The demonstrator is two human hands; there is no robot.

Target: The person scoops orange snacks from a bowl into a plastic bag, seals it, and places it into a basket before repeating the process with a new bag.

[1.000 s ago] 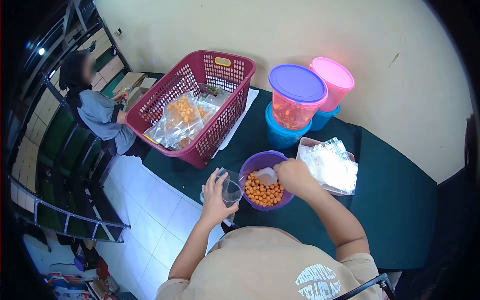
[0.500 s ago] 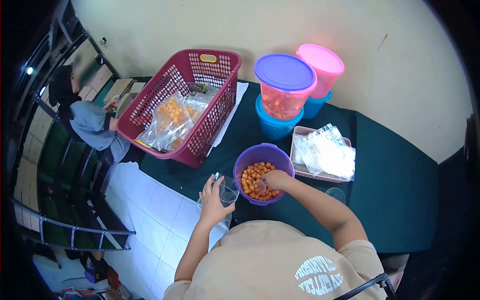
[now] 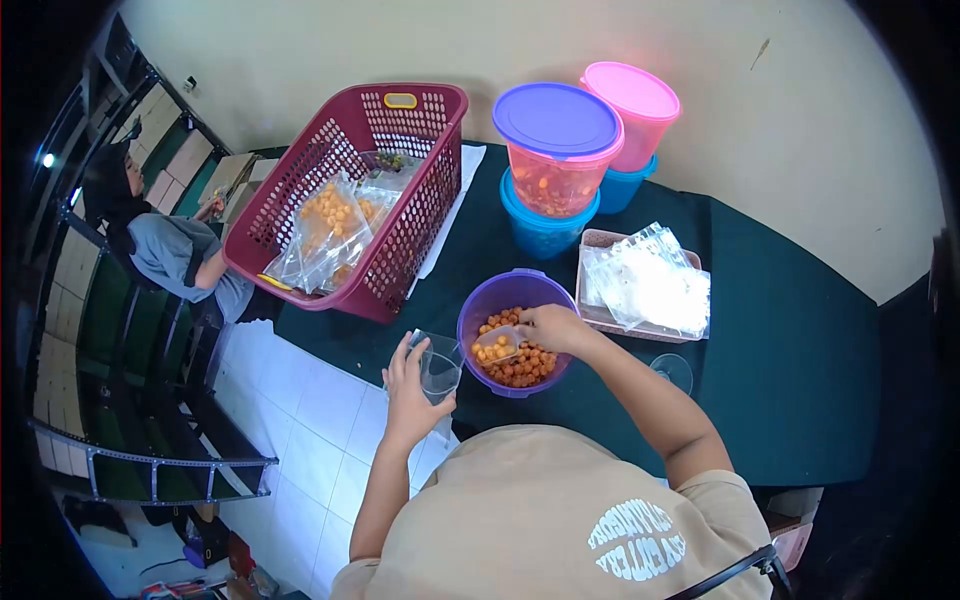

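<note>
My left hand (image 3: 408, 402) is wrapped round a clear plastic cup (image 3: 440, 372), its round rim facing up. Thin clear plastic film, perhaps a bag, shows around the cup and below the hand. In my right hand (image 3: 552, 328) is a clear scoop (image 3: 497, 347) filled with orange, ball-shaped snacks. The scoop is inside the purple tub (image 3: 468, 305), above more of the orange snack balls (image 3: 520, 372). The cup stands just left of the tub's rim.
A maroon laundry basket (image 3: 375, 285) holds filled snack bags (image 3: 325, 225). Lidded tubs (image 3: 562, 165) are stacked by the wall. Right of the purple tub, clear bags (image 3: 650, 280) lie in a tray (image 3: 592, 240), with a clear round lid (image 3: 672, 372) nearby. Another person (image 3: 170, 245) sits at the left.
My right hand has lifted slightly and the scoop now shows full of snack balls. My left hand has shifted a little left with the cup. The view has tilted slightly.
</note>
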